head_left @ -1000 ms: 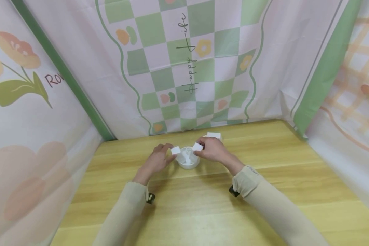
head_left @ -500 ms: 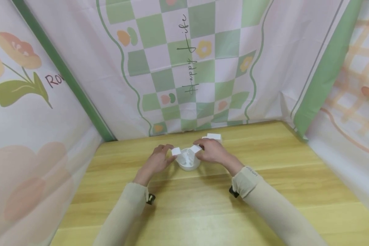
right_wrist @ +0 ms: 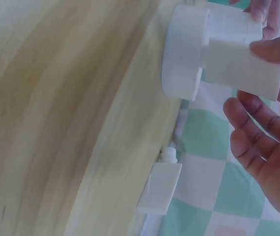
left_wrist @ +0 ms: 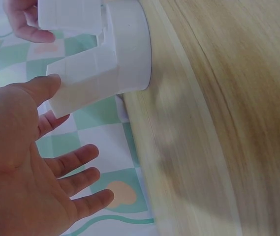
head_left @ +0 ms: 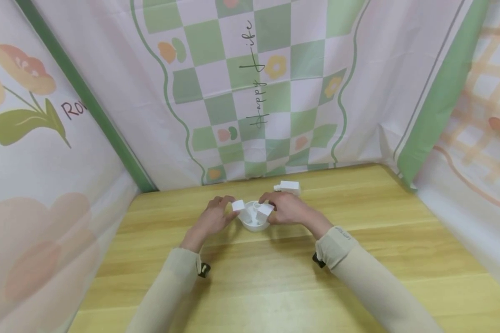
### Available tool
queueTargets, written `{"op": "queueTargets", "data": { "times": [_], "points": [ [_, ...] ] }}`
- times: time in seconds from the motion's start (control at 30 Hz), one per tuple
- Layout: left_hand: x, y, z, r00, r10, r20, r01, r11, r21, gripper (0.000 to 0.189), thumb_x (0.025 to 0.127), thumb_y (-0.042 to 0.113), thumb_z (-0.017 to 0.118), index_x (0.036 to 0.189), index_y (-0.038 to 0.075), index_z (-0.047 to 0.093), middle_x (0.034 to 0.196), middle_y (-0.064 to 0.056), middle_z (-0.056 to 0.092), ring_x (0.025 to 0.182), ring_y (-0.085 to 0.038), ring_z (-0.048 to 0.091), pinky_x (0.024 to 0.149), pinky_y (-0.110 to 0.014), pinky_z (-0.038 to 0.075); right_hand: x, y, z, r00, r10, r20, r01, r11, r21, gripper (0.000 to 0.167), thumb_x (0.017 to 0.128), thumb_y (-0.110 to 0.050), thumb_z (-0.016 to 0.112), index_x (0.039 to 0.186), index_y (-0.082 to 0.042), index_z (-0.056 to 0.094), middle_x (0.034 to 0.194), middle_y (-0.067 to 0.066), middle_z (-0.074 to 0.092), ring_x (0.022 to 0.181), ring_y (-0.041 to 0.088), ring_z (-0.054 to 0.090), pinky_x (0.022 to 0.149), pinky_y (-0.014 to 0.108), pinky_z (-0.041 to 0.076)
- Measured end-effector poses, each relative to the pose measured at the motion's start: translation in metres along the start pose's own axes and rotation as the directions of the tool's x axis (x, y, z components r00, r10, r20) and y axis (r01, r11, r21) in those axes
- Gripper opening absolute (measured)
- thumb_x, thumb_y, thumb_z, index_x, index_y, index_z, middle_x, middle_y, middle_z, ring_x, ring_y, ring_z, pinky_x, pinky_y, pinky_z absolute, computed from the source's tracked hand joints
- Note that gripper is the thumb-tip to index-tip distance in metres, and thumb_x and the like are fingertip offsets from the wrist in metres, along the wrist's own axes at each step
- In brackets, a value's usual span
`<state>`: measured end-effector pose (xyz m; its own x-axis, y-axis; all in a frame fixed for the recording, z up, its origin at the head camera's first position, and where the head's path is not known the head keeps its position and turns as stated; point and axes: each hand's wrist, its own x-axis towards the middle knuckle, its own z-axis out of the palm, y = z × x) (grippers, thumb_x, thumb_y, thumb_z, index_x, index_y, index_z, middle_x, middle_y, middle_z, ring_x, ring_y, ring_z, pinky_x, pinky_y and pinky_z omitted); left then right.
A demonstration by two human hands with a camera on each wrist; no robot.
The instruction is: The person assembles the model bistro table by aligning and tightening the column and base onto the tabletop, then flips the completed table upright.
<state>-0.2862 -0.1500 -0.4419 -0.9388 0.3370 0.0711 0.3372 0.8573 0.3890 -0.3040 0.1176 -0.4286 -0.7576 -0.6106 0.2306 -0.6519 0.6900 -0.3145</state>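
A white round base (head_left: 255,226) with hollows inside stands on the table. My left hand (head_left: 213,217) pinches a white rectangular container (left_wrist: 83,78) between thumb and forefinger, its other fingers spread. This container leans outward, its lower end at the base. On the other side, my right hand (head_left: 289,209) pinches a second white rectangular container (right_wrist: 243,69) by its outer end. Its inner end meets the base too; how deep either one sits is hidden. Behind my right hand lies a third white container (head_left: 290,187) with a small round neck, touched by neither hand.
The wooden table (head_left: 271,286) reaches back to a hanging cloth (head_left: 250,138) with green checks. Printed cloth walls stand at the left and right. Each wrist wears a dark strapped device (head_left: 204,269).
My right hand has lowered its container toward the base and moved slightly nearer, so the third container behind it shows more fully. My left hand has hardly moved.
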Motion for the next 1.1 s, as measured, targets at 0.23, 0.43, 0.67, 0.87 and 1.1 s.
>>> {"op": "queueTargets", "data": {
  "times": [0.23,0.43,0.67,0.87,1.1],
  "points": [
    [-0.001,-0.001,0.002,1.0,0.002,0.0,-0.002,1.0,-0.002,0.049,0.101,0.045,0.055,0.141,0.019,0.044,0.135,-0.022,0.052,0.123,-0.039,0.053,0.097,-0.053,0.053,0.002,-0.003,0.003,0.998,0.057,-0.012,-0.056,0.998,0.008,0.031,0.08,-0.033,0.081,0.097,-0.014,0.064,0.083,0.001,0.065,0.073,0.012,0.054,0.07,0.03,0.048],
    [-0.001,-0.002,0.004,1.0,0.003,-0.007,-0.003,1.0,-0.01,0.048,0.101,0.044,0.056,0.14,0.019,0.045,0.133,-0.022,0.053,0.122,-0.039,0.053,0.096,-0.053,0.053,0.004,-0.007,0.006,0.999,0.036,0.036,-0.037,0.999,0.04,0.042,0.076,-0.024,0.08,0.113,-0.013,0.065,0.098,0.003,0.071,0.089,0.016,0.064,0.079,0.035,0.054],
    [-0.001,-0.001,0.003,1.0,0.003,0.0,-0.003,1.0,-0.005,0.05,0.101,0.045,0.054,0.142,0.019,0.043,0.137,-0.022,0.051,0.125,-0.04,0.051,0.099,-0.054,0.052,0.006,-0.007,0.006,1.0,-0.029,0.005,0.029,1.0,-0.01,0.05,0.082,-0.027,0.074,0.129,-0.014,0.061,0.109,0.007,0.073,0.09,0.019,0.068,0.078,0.038,0.056],
    [-0.002,0.0,0.001,1.0,-0.005,0.011,0.005,1.0,-0.007,0.051,0.101,0.047,0.053,0.143,0.02,0.042,0.139,-0.021,0.049,0.128,-0.04,0.05,0.1,-0.053,0.052,0.01,-0.009,0.006,0.999,-0.041,-0.004,0.04,0.996,-0.081,0.045,0.087,-0.036,0.072,0.125,-0.012,0.066,0.103,0.008,0.073,0.084,0.018,0.067,0.076,0.038,0.056],
    [-0.001,0.001,0.0,1.0,-0.002,0.007,0.002,1.0,-0.007,0.049,0.101,0.045,0.054,0.142,0.02,0.043,0.138,-0.022,0.05,0.127,-0.04,0.05,0.1,-0.053,0.052,0.014,-0.012,0.006,0.997,0.071,-0.023,-0.071,0.997,-0.028,0.037,0.084,-0.033,0.077,0.11,-0.009,0.067,0.1,0.01,0.072,0.088,0.022,0.067,0.081,0.039,0.056]
  ]
}}
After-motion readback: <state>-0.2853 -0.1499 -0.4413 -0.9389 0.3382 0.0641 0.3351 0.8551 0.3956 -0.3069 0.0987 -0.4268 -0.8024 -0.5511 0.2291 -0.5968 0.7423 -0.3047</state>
